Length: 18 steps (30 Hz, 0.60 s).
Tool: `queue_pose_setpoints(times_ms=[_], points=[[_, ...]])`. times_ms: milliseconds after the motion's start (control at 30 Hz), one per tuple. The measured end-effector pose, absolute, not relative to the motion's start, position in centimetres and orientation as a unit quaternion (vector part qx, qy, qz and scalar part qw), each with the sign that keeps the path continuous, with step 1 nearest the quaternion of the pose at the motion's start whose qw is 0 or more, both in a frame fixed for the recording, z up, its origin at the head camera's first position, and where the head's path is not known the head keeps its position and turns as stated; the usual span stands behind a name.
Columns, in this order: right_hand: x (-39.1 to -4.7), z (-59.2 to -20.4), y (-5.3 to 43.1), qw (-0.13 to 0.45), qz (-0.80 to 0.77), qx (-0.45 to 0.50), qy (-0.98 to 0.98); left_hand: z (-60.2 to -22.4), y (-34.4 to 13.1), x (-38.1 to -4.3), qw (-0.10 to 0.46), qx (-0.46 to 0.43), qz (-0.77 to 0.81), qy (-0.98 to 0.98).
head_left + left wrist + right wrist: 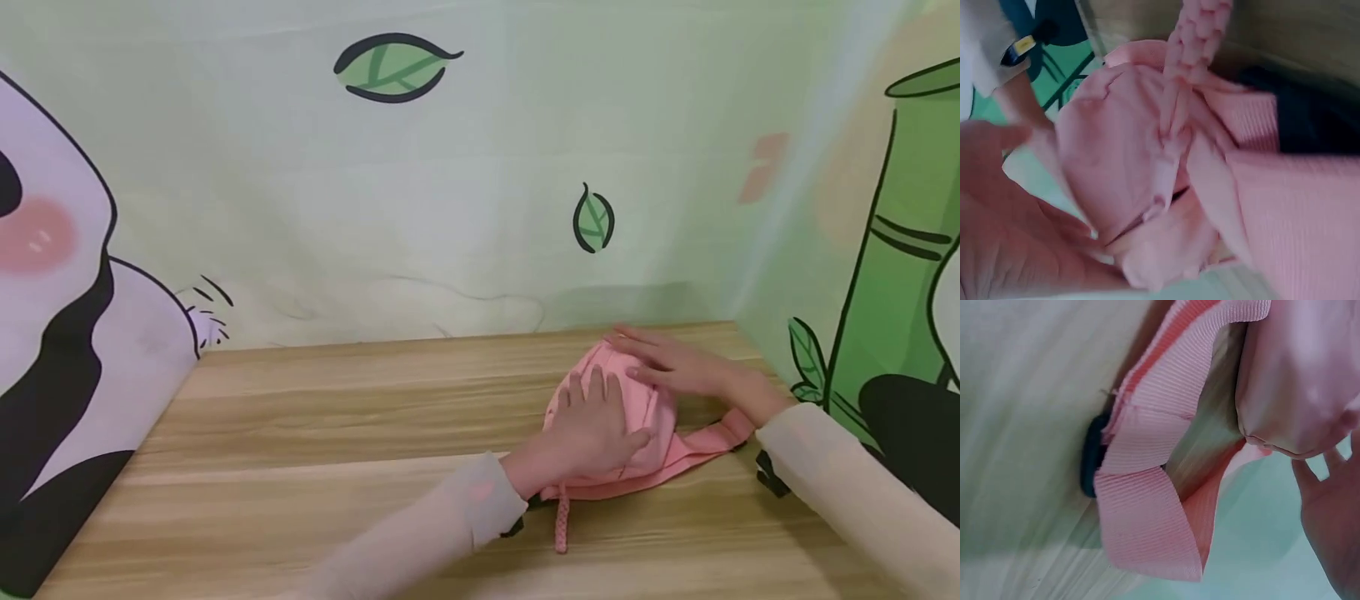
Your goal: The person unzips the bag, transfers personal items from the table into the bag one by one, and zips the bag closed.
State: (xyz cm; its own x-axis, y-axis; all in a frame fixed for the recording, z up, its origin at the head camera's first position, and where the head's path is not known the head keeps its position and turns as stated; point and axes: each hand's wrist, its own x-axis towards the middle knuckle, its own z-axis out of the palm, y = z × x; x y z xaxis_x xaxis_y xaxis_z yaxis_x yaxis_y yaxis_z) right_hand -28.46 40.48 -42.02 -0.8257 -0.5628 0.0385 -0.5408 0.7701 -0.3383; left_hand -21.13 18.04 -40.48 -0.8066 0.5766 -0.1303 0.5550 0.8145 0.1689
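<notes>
A small pink bag (638, 402) with a webbing strap (705, 443) sits on the wooden table, right of the middle. My left hand (591, 432) lies on its near side, fingers straight and spread over the fabric. Against the bag's far right top rests my right hand (678, 365), its fingers extended. A braided pink cord (562, 523) hangs off the near side, and the left wrist view shows that braided cord (1200, 37) beside a zipper (1141, 219) with a small dark gap. In the right wrist view the strap (1147, 512) loops through a dark buckle (1090, 453).
The wooden tabletop (315, 417) stretches left of the bag. A pale green printed backdrop (480, 225) with leaves rises behind the table's far edge. Panda drawings flank both sides, with green bamboo (877, 317) at the right.
</notes>
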Motion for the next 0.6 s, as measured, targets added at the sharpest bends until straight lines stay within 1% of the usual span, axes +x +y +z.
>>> queue_pose_setpoints(times_ms=[100, 200, 400, 467, 600], points=[[-28.6, -42.3, 40.8, 0.056, -0.175, -0.298, 0.937, -41.0, 19.1, -20.8, 0.093, 0.237, 0.054, 0.966], [-28.3, -42.4, 41.0, 0.074, -0.188, -0.295, 0.934, -41.7, 19.4, -20.8, 0.091, 0.221, 0.015, 0.971], [-27.7, -41.4, 41.2, 0.074, -0.193, -0.307, 0.929, -41.9, 18.7, -21.6, 0.071, 0.254, -0.046, 0.963], [-27.4, -41.1, 41.1, 0.083, -0.194, -0.299, 0.931, -41.9, 17.9, -22.1, 0.070, 0.272, -0.047, 0.959], [-26.8, -40.7, 40.4, 0.096, -0.166, -0.287, 0.939, -41.9, 15.5, -23.2, 0.085, 0.312, -0.010, 0.946]])
